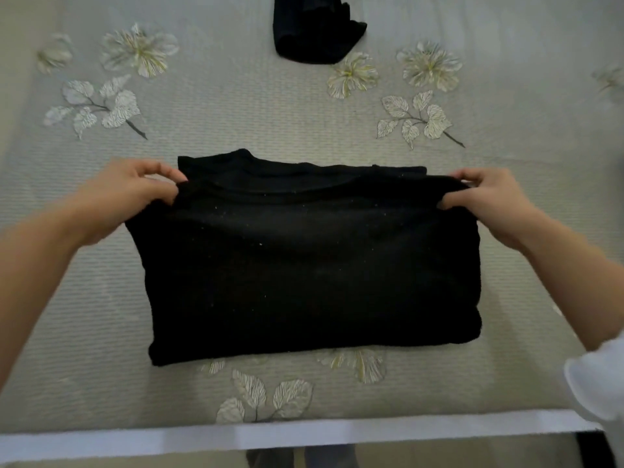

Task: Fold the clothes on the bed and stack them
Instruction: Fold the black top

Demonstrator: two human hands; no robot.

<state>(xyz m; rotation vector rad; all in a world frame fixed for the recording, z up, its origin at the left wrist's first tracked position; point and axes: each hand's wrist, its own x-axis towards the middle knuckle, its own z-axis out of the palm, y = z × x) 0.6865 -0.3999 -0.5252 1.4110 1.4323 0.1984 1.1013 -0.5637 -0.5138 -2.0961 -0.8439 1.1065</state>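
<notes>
A grey floral bedspread [236,106] covers the bed. A black shirt [304,261] lies folded on its near half. A second dark garment [314,32] sits at the far edge. The left hand [125,197] and right hand [489,201] each pinch an upper corner of the shirt's top layer, fingers curled on the cloth.

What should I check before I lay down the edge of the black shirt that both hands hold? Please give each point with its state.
1. Left hand pinches the left corner of the black shirt: ok.
2. Right hand pinches the right corner: ok.
3. Held edge level between the hands: ok.
4. Held edge meets the collar: not ok, the lower layer shows beyond it.
5. Sleeves tucked inside: cannot tell.
6. Other black garment lies farther up the bed: ok.
</notes>
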